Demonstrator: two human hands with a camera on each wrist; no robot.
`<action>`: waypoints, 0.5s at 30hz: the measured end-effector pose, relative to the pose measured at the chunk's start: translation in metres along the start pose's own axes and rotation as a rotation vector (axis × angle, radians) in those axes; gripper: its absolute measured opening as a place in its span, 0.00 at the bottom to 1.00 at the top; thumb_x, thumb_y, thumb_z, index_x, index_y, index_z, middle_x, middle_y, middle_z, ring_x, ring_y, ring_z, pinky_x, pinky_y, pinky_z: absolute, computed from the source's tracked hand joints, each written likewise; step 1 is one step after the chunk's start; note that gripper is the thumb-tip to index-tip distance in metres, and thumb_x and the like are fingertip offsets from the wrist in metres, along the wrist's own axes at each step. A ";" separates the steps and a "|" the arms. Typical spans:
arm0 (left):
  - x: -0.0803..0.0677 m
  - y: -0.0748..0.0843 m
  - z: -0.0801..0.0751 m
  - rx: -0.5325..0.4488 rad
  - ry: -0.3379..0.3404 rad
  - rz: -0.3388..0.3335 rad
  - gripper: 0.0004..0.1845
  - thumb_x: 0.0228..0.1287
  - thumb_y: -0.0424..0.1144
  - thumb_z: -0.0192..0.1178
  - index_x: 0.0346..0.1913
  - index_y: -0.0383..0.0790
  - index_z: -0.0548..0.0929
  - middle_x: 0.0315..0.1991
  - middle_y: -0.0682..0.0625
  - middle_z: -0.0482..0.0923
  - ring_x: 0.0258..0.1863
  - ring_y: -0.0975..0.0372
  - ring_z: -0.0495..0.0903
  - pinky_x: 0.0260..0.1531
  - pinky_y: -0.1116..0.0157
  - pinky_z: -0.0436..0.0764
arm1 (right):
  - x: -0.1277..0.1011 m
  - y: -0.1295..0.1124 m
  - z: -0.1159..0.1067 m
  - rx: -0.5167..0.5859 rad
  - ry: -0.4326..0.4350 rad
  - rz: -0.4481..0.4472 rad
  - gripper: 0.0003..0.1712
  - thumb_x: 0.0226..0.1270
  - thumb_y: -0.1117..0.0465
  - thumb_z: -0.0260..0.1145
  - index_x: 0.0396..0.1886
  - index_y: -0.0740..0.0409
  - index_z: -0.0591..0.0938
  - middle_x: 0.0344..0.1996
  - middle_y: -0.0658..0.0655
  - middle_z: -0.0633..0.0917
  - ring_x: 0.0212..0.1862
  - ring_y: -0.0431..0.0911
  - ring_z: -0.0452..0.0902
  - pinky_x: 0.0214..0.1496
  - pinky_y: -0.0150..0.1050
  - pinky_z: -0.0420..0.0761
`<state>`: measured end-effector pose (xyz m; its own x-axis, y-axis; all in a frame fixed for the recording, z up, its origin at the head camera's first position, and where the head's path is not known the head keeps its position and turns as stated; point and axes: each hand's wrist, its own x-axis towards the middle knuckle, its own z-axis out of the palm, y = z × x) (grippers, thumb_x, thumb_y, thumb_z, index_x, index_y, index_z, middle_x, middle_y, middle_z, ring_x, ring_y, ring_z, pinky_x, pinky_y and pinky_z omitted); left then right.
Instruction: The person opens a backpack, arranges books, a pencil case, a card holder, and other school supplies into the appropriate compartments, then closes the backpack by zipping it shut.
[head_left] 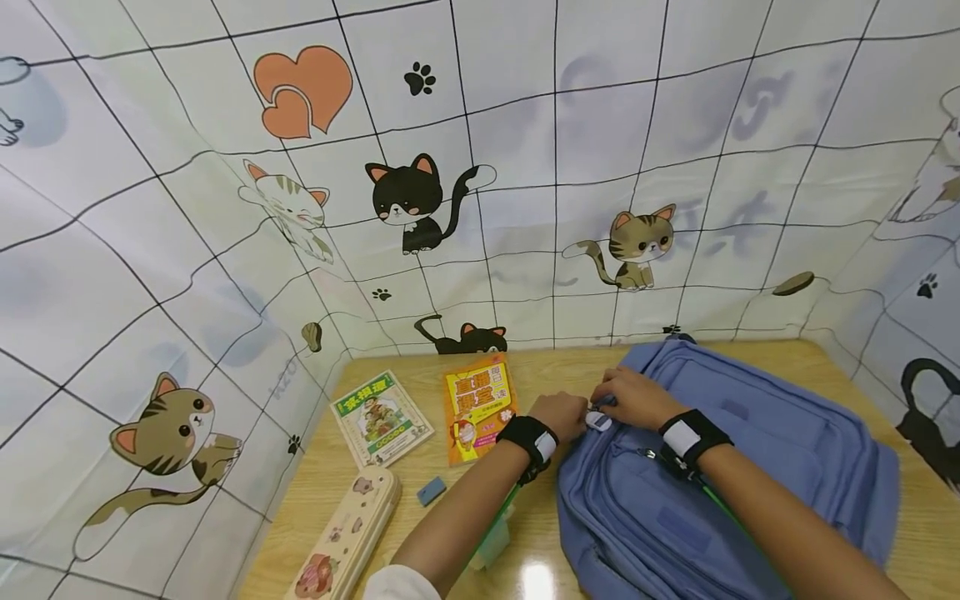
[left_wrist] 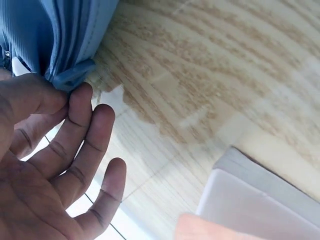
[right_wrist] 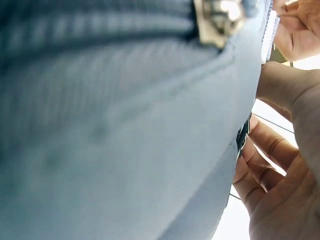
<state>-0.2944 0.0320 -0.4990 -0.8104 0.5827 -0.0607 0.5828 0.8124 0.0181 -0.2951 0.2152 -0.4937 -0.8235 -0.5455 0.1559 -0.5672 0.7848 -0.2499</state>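
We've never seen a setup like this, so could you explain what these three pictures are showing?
There's no machine, just a person's bare left hand and right hand. The wide picture comes from a camera worn on the head; the two close-ups come from cameras on the wrists. The left hand pinches a small piece at the edge of the blue backpack, and the right hand grips that edge close by. On the table also lie a green-and-white booklet, an orange booklet, a long cream pencil case and a small blue block, maybe an eraser. Something pale green is partly hidden by the left arm.
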 end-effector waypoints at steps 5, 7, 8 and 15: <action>-0.012 0.002 -0.005 0.040 -0.012 0.004 0.11 0.61 0.46 0.61 0.24 0.51 0.73 0.17 0.57 0.71 0.16 0.67 0.71 0.16 0.68 0.66 | 0.000 0.000 0.001 0.016 -0.004 0.029 0.09 0.57 0.60 0.71 0.40 0.49 0.87 0.35 0.49 0.80 0.38 0.43 0.72 0.38 0.39 0.73; -0.017 0.002 -0.007 0.056 -0.022 0.009 0.13 0.60 0.47 0.62 0.22 0.51 0.71 0.16 0.58 0.69 0.15 0.67 0.70 0.15 0.68 0.65 | 0.000 0.000 0.001 0.016 -0.009 0.026 0.09 0.57 0.59 0.70 0.40 0.49 0.87 0.35 0.49 0.80 0.38 0.43 0.72 0.37 0.39 0.72; -0.020 0.002 -0.008 0.061 -0.032 0.012 0.15 0.60 0.47 0.62 0.21 0.51 0.70 0.16 0.58 0.67 0.15 0.67 0.69 0.15 0.68 0.64 | 0.000 0.000 0.001 0.018 -0.010 0.025 0.10 0.57 0.60 0.70 0.40 0.49 0.87 0.35 0.49 0.80 0.37 0.43 0.72 0.37 0.39 0.72; -0.036 0.007 -0.022 0.081 -0.111 0.008 0.22 0.62 0.44 0.60 0.15 0.50 0.62 0.11 0.57 0.55 0.12 0.66 0.62 0.14 0.68 0.59 | 0.002 0.000 0.001 0.040 0.017 0.002 0.09 0.56 0.62 0.70 0.39 0.52 0.87 0.33 0.50 0.80 0.34 0.43 0.73 0.36 0.39 0.73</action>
<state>-0.2623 0.0170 -0.4745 -0.7966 0.5799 -0.1706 0.5960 0.8006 -0.0616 -0.2966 0.2139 -0.4946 -0.8249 -0.5386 0.1719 -0.5649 0.7731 -0.2886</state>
